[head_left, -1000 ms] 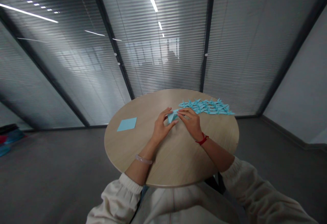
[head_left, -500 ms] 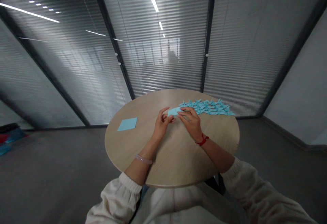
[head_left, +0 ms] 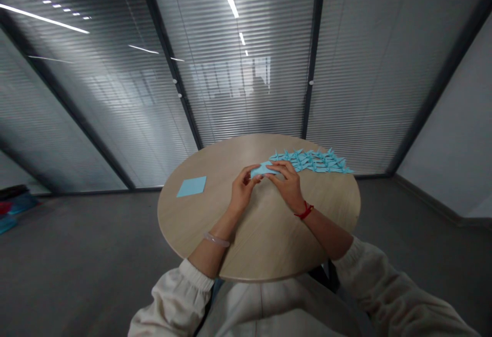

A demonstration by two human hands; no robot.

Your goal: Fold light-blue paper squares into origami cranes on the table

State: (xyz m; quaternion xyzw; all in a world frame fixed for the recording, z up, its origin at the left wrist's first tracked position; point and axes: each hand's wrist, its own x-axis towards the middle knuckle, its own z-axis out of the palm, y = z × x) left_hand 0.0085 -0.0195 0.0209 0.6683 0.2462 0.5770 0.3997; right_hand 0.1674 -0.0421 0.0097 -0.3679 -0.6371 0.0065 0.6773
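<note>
Both hands, left and right, pinch one folded blue paper between fingertips.

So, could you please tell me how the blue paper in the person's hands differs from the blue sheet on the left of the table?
The folded paper is pinched between the left hand and the right hand; the square sheet lies flat on the table, untouched, off to the left. The folded paper looks narrow and creased, while the square sheet is a full, unfolded square. Both are the same light blue.
</note>
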